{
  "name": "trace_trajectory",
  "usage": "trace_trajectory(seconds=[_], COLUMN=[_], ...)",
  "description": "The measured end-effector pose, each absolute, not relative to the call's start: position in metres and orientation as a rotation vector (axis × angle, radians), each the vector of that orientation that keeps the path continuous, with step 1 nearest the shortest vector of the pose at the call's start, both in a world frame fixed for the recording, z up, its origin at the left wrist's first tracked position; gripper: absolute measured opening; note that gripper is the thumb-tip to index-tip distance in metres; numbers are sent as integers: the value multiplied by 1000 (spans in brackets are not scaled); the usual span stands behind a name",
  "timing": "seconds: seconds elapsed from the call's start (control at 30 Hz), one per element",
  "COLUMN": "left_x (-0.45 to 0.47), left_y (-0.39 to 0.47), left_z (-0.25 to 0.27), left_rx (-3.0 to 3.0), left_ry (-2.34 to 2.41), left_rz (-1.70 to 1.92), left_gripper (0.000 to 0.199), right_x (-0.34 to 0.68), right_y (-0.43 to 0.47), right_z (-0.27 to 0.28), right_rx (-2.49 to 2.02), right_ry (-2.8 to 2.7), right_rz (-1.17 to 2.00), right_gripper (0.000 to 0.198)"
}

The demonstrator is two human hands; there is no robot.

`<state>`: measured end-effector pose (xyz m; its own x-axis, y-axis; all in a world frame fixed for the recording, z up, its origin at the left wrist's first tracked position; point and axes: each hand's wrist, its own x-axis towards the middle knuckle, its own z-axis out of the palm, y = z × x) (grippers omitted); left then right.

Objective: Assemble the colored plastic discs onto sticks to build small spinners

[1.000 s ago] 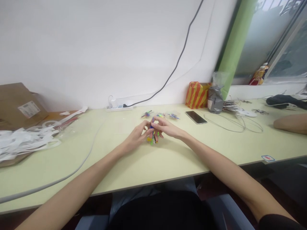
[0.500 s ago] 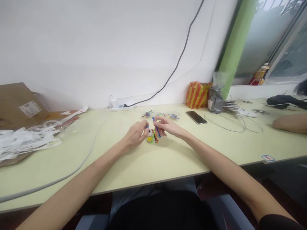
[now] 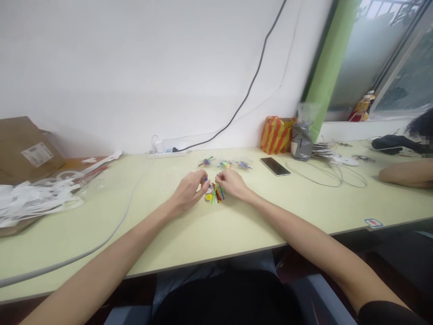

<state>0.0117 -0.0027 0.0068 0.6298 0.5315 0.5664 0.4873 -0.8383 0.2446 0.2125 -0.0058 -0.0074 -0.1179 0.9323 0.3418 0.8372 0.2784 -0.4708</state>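
Note:
My left hand [image 3: 190,189] is closed, thumb and forefinger pinched around a small blue piece [image 3: 206,179] that shows only at the fingertips. Opposite it, my right hand [image 3: 232,183] is also closed, its fingertips curled inward; what they hold is mostly hidden. Between and just below both hands lies a small cluster of thin coloured plastic parts [image 3: 217,195], green, red, white and black, with a round yellow part [image 3: 209,197] at its left. A slim blue stick [image 3: 222,193] stands at the cluster's right, beside my right fingers.
Behind my hands lie small clear packets of coloured parts, one at the left [image 3: 206,161] and one at the right [image 3: 242,164]. A phone [image 3: 275,166], striped bag [image 3: 275,135] and grey bag [image 3: 301,142] are to the right. White strips [image 3: 37,201] lie left; another person's arm [image 3: 406,174] rests far right.
My right hand has turned and lowered toward the cluster, its fingers curling in; the blue piece that stood up at its fingertips is now mostly hidden. My left hand stays nearly in place.

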Motion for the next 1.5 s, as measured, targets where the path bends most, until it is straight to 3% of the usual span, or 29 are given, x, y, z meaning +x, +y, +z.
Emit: trace_trajectory(seconds=[1.23,1.4,1.5], left_x=[12,13,12], left_y=[3,4,6], left_z=[2,2,2], left_rx=[2789,2785,2770], left_ry=[889,919,931], left_rz=[941,953,989], left_gripper=[19,23,26], right_x=[208,217,227], right_y=[-7,-10,-11], right_z=[-5,4,10], right_rx=[-1676,-1517,-1236], right_ry=[-2087,-2033,-2007], right_rz=[111,134,381], right_gripper=[34,33,26])
